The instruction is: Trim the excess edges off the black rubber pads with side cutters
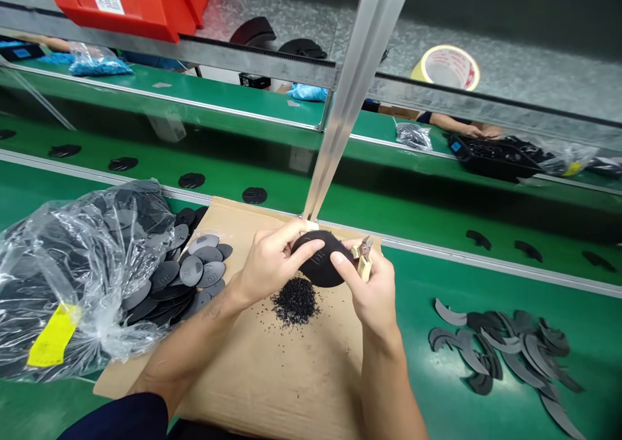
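Over a sheet of brown cardboard (272, 375) my left hand (269, 262) grips a black oval plastic part (321, 268) by its left edge, fingers wrapped round it. My right hand (372, 288) is closed on a small pair of cutters with beige handles (363, 258), and its thumb presses on the part's right side. A small heap of black trimmings (295, 302) lies on the cardboard just below the part.
A clear plastic bag (72, 278) with a yellow tag spills several black oval parts (199, 265) at the left. Crescent-shaped black offcuts (505, 349) lie on the green table at the right. A conveyor belt (413, 200) carries black pieces behind. Another person's hands (473, 129) rest beyond it.
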`<state>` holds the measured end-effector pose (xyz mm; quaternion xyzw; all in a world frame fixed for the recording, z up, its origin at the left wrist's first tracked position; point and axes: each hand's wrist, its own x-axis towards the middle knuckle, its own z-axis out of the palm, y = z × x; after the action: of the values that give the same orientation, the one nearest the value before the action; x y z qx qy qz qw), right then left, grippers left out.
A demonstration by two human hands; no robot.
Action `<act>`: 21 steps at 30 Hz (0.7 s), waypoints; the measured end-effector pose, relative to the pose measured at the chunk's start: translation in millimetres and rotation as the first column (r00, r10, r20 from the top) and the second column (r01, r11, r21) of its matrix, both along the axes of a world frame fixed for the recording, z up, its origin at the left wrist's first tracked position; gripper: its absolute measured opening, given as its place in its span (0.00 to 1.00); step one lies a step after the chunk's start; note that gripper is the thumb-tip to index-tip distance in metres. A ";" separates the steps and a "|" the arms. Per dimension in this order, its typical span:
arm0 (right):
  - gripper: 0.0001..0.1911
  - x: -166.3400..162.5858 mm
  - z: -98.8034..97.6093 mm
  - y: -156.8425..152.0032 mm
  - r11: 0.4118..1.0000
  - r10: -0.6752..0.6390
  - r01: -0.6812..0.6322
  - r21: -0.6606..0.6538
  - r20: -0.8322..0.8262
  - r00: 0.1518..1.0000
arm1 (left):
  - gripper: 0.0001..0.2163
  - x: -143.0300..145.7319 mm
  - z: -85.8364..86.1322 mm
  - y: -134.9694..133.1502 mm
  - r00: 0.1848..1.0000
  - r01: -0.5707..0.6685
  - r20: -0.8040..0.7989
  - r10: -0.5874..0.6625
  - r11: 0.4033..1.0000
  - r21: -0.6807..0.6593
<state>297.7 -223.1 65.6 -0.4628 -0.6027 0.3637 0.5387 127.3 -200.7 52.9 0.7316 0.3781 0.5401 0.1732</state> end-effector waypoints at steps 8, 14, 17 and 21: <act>0.10 1.7 -6.2 0.5 0.998 -0.051 0.050 -0.023 -0.045 0.998 | 0.09 7.6 -4.0 5.1 0.996 -0.073 -0.045 0.080 0.987 0.145; 0.11 1.1 -2.7 0.0 0.999 -0.043 0.042 -0.017 -0.029 0.999 | 0.11 7.1 -4.2 6.2 0.996 -0.066 -0.049 0.077 0.980 0.185; 0.10 0.7 -1.2 -0.3 0.999 -0.039 0.039 -0.003 -0.017 0.999 | 0.11 6.9 -4.7 6.7 0.996 -0.071 -0.044 0.082 0.976 0.205; 0.08 1.2 -0.7 -0.9 0.998 -0.041 0.041 0.039 0.001 0.999 | 0.11 6.4 -6.2 6.7 0.997 -0.063 -0.033 0.071 0.975 0.213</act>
<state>298.9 -223.9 64.9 -0.4648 -0.6006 0.3403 0.5545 133.8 -194.0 46.8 0.7434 0.3464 0.5680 0.0684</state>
